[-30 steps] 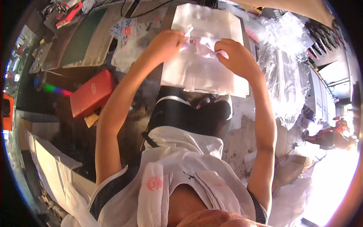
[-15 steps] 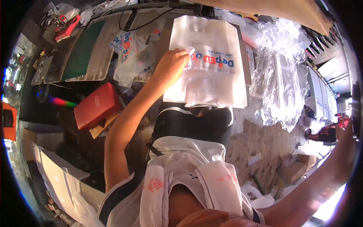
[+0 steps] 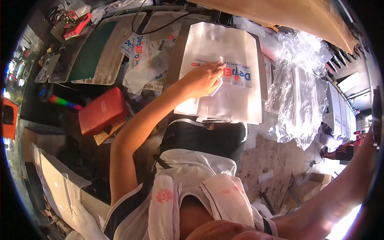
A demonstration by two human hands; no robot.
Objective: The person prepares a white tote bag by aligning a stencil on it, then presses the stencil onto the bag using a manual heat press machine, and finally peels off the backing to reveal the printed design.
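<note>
A stack of translucent white plastic bags with blue and red print lies on a brown board ahead of me. My left hand rests on the top bag, over the printed area. Its fingers are bent together over a small white wad, perhaps a cloth, which shows under the palm side and is pressed to the bag. My right arm stretches out to the far right. The right hand is lost past the dark rim of the picture.
A red box sits left of my forearm. Loose printed plastic sheets lie beyond it, near a green panel. To the right is a heap of clear plastic wrap. A large tan sheet overhangs the far side.
My left hand has slid right and slightly nearer across the top bag, with the white cloth; its fingers have flattened somewhat. The tan sheet shows more at the far edge.
</note>
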